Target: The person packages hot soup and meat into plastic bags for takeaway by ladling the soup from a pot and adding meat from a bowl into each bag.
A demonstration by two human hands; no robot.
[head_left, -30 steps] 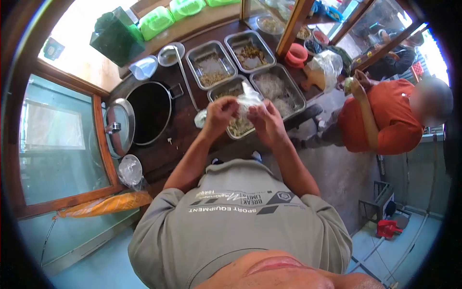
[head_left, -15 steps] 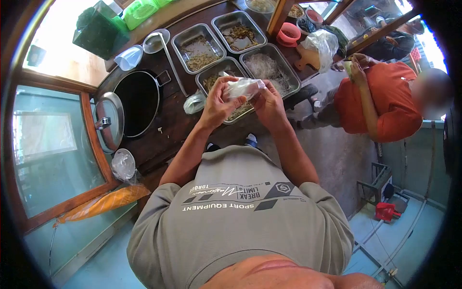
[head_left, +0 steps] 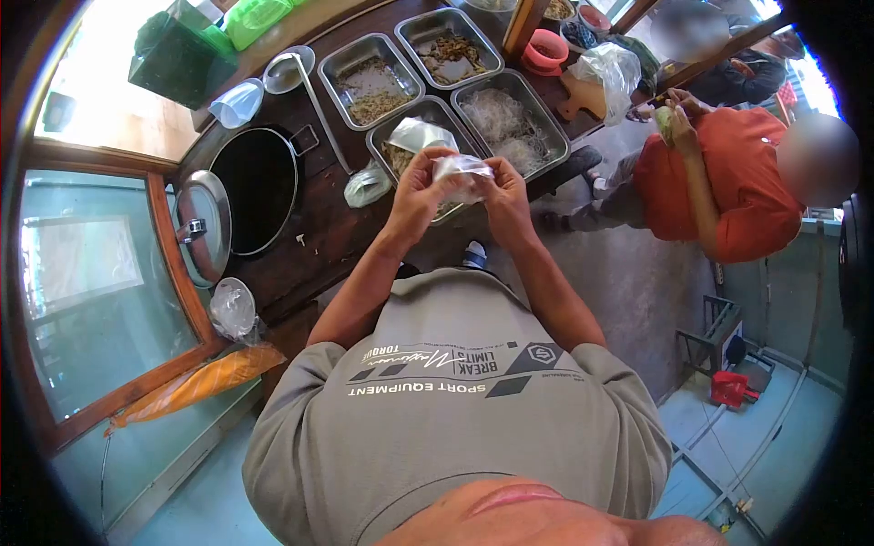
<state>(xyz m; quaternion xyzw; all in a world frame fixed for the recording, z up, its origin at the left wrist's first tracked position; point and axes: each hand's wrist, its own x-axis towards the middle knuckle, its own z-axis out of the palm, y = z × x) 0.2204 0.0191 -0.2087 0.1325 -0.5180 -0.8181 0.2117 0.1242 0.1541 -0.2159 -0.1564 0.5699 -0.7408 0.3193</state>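
Observation:
A thin, clear plastic bag (head_left: 455,171) is stretched between my two hands above the near trays. My left hand (head_left: 419,200) pinches its left side, and the fingers of my right hand (head_left: 505,200) close on its right edge. A whitish part of the plastic (head_left: 423,136) spreads out beyond my left fingers, over the near-left metal tray (head_left: 371,136) of shredded food, which my hands partly hide. Just right of it is a metal tray of pale, thin noodles (head_left: 505,123). A tied plastic bag (head_left: 367,186) lies on the table left of my left hand.
Two more food trays (head_left: 369,82) (head_left: 448,55) stand behind. A large dark pot (head_left: 259,191) with its lid (head_left: 205,227) beside it is on the left, near a long-handled ladle (head_left: 319,109). A person in an orange shirt (head_left: 737,173) stands right, holding something greenish.
The plastic has opened out: a whitish part now extends forward over the near-left tray, while the rest is pulled between my fingers. My hands stay in nearly the same place.

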